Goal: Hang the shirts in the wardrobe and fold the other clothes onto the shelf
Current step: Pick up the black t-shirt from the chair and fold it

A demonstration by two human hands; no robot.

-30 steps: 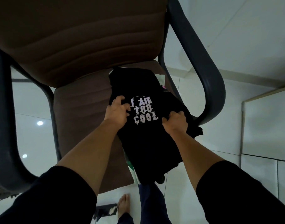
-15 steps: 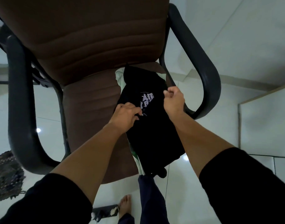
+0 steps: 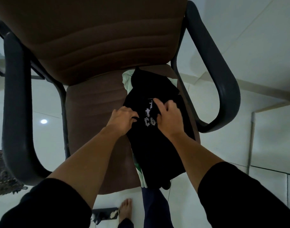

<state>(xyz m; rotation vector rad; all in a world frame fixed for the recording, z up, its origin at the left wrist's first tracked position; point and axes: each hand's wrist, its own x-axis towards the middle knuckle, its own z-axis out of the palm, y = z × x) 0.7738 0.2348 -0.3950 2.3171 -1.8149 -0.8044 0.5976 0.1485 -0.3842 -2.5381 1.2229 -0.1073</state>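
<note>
Both hands grip the black shirt lying on the chair seat, left hand bunching cloth at nine o'clock of the print, right hand pinching at three o'clock, probably gathering it for hanging; next, lift clear.
</note>
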